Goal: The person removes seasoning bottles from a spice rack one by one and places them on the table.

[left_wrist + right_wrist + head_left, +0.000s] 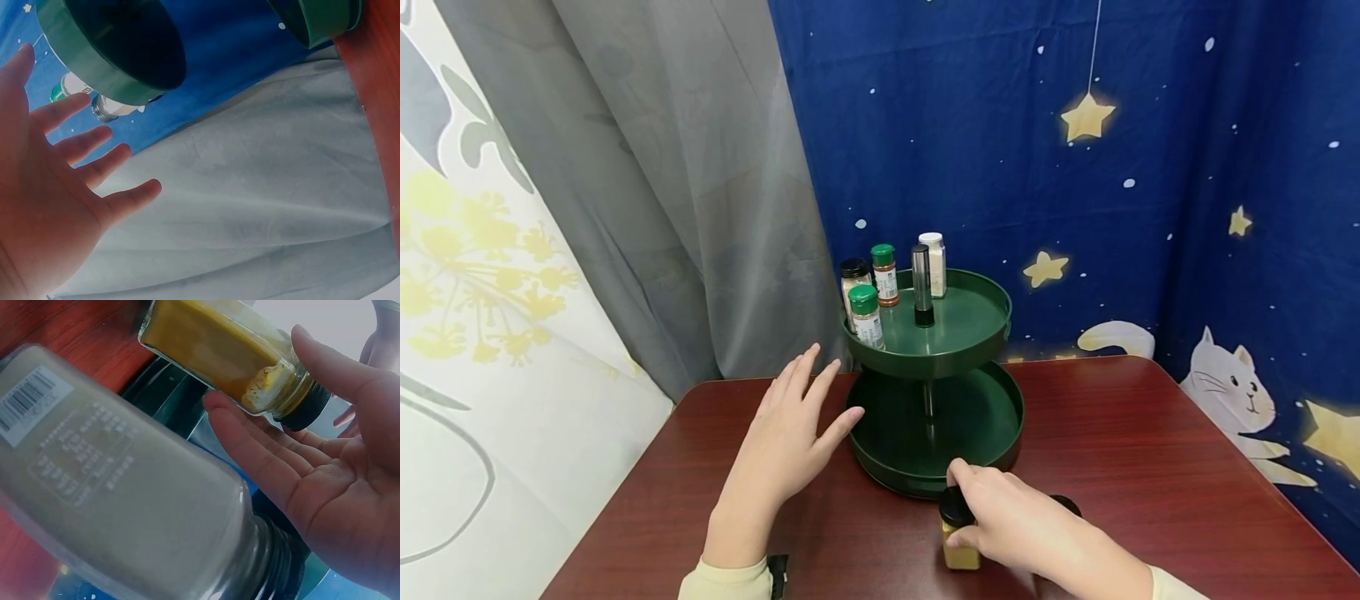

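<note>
My right hand (pixel 1011 517) grips a glass spice jar of yellow powder (pixel 961 550) by its black-lidded top end, in front of a green two-tier turntable (pixel 925 367). In the right wrist view, thumb and fingers lie on either side of this jar (pixel 200 350). A larger jar of greyish powder (pixel 125 481) is close by; in the head view, only a black lid (pixel 1066 504) shows past the right hand. My left hand (pixel 786 433) hovers left of the turntable with fingers spread, holding nothing. In the left wrist view, the left hand (pixel 62 162) is below the upper tier (pixel 106 75).
On the upper tier stand two green-capped jars (pixel 868 321), a black-capped jar (pixel 854 279) and a white-capped jar (pixel 935 267), around a metal post (pixel 921 283). The lower tier (pixel 880 417) has a raised rim. Curtains (pixel 1000 125) hang behind the red-brown table (pixel 647 517).
</note>
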Available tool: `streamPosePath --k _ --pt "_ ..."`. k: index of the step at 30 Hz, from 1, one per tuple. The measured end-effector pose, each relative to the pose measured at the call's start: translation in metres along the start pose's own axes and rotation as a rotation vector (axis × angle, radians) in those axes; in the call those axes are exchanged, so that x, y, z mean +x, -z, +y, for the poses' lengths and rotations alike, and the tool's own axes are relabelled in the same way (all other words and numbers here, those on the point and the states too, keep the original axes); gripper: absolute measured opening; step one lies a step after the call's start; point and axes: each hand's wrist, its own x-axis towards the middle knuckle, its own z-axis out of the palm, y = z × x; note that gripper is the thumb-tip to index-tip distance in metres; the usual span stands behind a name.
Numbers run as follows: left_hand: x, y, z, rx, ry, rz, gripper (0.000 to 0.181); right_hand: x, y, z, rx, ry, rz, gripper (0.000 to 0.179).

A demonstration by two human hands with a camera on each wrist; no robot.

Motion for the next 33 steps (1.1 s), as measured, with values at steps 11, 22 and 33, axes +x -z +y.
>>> streamPosePath --k 11,22,33 --pt "-0.0001 -0.0001 -0.0001 0.005 -0.002 0.006 0.075 -0.0019 -0.0028 0.0030 0.000 -0.008 0.000 0.049" --pt "0.0007 -0.0027 -0.0010 0.008 -0.013 0.017 0.075 -0.0017 -0.0065 0.0010 -0.086 -0.040 -0.013 0.048" --pt "0.0003 -0.0028 -0.0017 0.002 -0.015 0.011 0.075 -0.0007 -0.0093 0.0001 -0.178 -0.009 -0.010 0.041"
